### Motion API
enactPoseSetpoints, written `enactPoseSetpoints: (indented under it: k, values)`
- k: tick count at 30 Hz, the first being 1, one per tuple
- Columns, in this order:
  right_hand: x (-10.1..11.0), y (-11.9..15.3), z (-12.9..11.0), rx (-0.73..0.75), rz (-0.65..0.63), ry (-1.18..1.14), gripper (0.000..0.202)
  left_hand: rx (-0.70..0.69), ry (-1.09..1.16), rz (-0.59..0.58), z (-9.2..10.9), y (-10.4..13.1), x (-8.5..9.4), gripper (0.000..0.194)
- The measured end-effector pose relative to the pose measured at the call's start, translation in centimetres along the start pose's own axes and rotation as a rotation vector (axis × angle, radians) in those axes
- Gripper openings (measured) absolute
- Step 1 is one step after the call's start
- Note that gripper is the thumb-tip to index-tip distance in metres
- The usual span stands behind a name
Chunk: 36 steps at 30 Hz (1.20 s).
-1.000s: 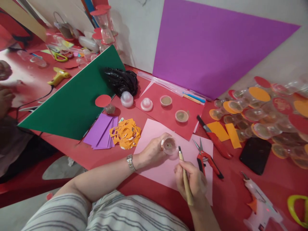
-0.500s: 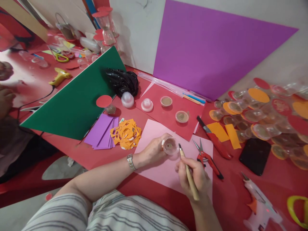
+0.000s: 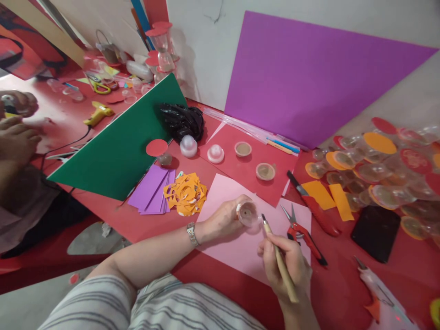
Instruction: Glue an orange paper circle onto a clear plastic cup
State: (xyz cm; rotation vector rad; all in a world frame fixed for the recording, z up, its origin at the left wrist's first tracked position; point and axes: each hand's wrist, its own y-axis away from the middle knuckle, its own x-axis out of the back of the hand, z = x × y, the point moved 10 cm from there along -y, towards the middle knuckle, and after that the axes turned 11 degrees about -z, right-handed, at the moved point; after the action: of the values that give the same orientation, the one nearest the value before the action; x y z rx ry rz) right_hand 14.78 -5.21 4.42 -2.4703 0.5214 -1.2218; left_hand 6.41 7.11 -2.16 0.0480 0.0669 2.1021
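Note:
My left hand is closed around a small clear plastic cup, its round face turned up, with a small dark spot in the middle. In my right hand is a wooden-handled carving tool; its dark metal tip is just right of the cup's rim, and whether they touch I cannot tell. Both hands are above a pink sheet. Red-handled snips lie open on the sheet's right side. Two cups of brown material and a clear dome-shaped piece rest on red paper behind.
Orange scraps and purple strips lie left. A green board stands beyond them; another person's hands are farther left. At right are a red cutter, phone, glue gun and stacked plastic cups.
The whole view has shifted, so things appear slightly farther right and lower. My hands keep the same hold on the cup and the tool. More of the other person's hands shows at left.

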Motion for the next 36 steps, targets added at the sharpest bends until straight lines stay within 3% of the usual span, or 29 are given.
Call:
enactPoseSetpoints:
  k: [9,19,24,32,36]
  values:
    - [-0.4,-0.4,0.7,-0.02,-0.024,-0.109,0.009,-0.008,-0.049,0.014,0.3,0.0,0.1,0.012]
    - [0.1,-0.1,0.8,-0.077,0.016,-0.322,0.017,-0.22,-0.292,-0.041,1.7,0.0,0.4,0.021]
    - [0.3,0.5,1.0,-0.077,0.059,-0.293,0.013,-0.107,-0.172,-0.051,0.9,-0.1,0.8,0.027]
    - [0.8,1.8,1.2,-0.084,0.111,-0.264,0.012,0.006,-0.226,-0.052,-0.4,0.3,0.7,0.08]
    - [0.8,1.9,0.9,-0.067,0.114,-0.257,0.01,0.051,-0.158,0.027,-0.6,0.2,0.8,0.064]
